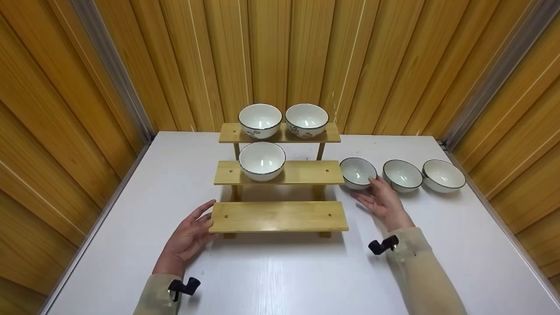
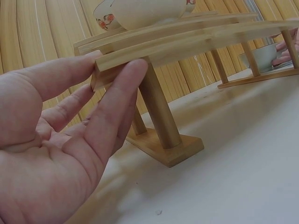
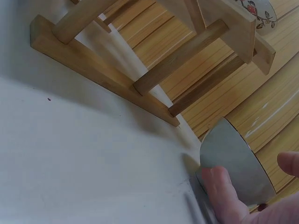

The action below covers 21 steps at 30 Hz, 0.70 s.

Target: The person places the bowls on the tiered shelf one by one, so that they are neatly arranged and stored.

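Observation:
A three-tier wooden rack [image 1: 280, 217] stands mid-table. My left hand [image 1: 190, 236] pinches the left end of its lowest shelf; in the left wrist view, the thumb lies at the upper edge and fingers [image 2: 119, 88] reach underneath. Beside the middle shelf's right end is a white bowl [image 1: 358, 170] with a dark rim. My right hand [image 1: 385, 201] holds this bowl by its near right side, thumb over the rim. In the right wrist view, fingers [image 3: 219, 184] press the bowl's outer wall [image 3: 233, 158] low down, near the white tabletop.
Two patterned bowls, a left one [image 1: 260, 120] and a right one [image 1: 307, 120], sit on the top shelf. Another bowl [image 1: 262, 161] occupies the middle shelf's left part. Right of my right hand stand two more bowls, one nearer [image 1: 402, 176] and one farther [image 1: 443, 176]. Wood-patterned walls [image 1: 271, 52] enclose the table.

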### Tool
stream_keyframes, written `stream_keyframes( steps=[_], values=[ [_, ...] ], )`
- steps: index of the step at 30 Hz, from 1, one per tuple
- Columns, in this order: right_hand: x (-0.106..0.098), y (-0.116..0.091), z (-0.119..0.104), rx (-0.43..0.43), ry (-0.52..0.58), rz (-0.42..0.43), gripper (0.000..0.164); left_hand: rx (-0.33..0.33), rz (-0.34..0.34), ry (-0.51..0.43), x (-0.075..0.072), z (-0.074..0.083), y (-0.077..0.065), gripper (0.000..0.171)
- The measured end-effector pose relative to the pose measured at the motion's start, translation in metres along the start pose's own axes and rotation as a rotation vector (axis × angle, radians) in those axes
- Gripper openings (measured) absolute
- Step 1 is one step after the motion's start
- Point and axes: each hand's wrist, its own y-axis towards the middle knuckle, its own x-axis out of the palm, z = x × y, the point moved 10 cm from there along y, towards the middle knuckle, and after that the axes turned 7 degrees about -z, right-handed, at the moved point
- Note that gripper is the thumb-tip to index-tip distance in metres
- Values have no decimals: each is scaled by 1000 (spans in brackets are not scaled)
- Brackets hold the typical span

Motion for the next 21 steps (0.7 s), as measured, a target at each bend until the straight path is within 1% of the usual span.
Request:
stream_keyframes(
  steps=[4,7,14,21],
  values=[
    [4,6,0,-15,12,7,74,3,3,2,0,0,0,64],
    [4,6,0,-26,18,20,76,0,5,-7,1,1,0,65],
    [-4,3,0,-32,8,92,79,-10,9,-21,2,1,-1,69],
    [-4,-5,-2,-29,-7,88,79,-4,-12,-21,4,2,-1,68]
  ],
)
